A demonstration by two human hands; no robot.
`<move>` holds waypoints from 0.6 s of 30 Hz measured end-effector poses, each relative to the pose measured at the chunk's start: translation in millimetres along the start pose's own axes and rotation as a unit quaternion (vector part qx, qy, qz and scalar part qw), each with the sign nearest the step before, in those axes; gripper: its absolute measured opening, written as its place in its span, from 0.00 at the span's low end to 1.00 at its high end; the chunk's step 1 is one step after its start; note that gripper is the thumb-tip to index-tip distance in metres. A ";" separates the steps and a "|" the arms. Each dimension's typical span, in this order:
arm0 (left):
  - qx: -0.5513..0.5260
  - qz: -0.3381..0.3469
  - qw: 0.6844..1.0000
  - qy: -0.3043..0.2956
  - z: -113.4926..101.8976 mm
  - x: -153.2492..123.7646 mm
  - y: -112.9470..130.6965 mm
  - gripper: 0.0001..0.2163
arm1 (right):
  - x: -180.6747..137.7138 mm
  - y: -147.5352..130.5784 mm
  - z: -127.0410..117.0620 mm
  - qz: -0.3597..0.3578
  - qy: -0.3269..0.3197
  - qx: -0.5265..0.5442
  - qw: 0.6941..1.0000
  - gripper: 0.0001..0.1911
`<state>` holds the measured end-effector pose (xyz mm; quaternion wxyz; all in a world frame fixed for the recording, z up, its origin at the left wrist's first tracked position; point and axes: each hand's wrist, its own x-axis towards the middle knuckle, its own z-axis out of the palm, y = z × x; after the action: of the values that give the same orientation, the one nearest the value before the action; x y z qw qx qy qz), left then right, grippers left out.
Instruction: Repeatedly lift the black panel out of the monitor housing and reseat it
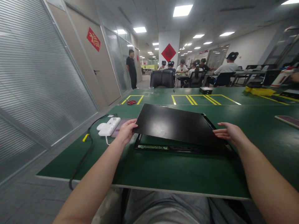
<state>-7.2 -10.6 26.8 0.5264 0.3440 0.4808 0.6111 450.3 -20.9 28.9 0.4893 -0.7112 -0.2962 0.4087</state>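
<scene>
A glossy black flat screen panel (173,123) lies tilted over a shallow black frame (187,150), its left side raised. A strip of green circuit board (153,147) shows along the frame's near edge. My left hand (127,130) pinches the panel's left edge between thumb and fingers. At the panel's right edge, my right hand (230,133) has its fingers stretched out and its thumb raised apart. Those fingertips appear to touch the edge. The panel hides most of the frame's inside.
Left of the panel sit a white plug-in device (109,126) and a black cable (87,155). Red scissors (131,102), a clear cup (151,90), a small black box (205,90) and a yellow tray (260,91) stand farther back. Several people are beyond the green table (149,174).
</scene>
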 end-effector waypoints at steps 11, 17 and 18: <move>0.028 -0.021 0.999 -0.001 6.9 -1.8 -15.8 0.18 | 5.9 3.3 -2.6 -0.028 0.032 -0.036 0.998 0.06; 0.038 -0.014 0.999 -0.005 8.8 -3.4 -17.4 0.16 | 14.5 6.7 -6.7 -0.045 0.039 -0.053 0.997 0.06; 0.041 -0.014 0.999 -0.005 9.4 -3.9 -17.8 0.16 | 17.7 8.2 -7.6 -0.049 0.041 -0.057 0.996 0.07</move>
<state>7.9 -12.6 13.1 0.5230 0.3614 0.5073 0.5818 465.8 -12.6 17.5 0.4794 -0.7384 -0.3333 0.3374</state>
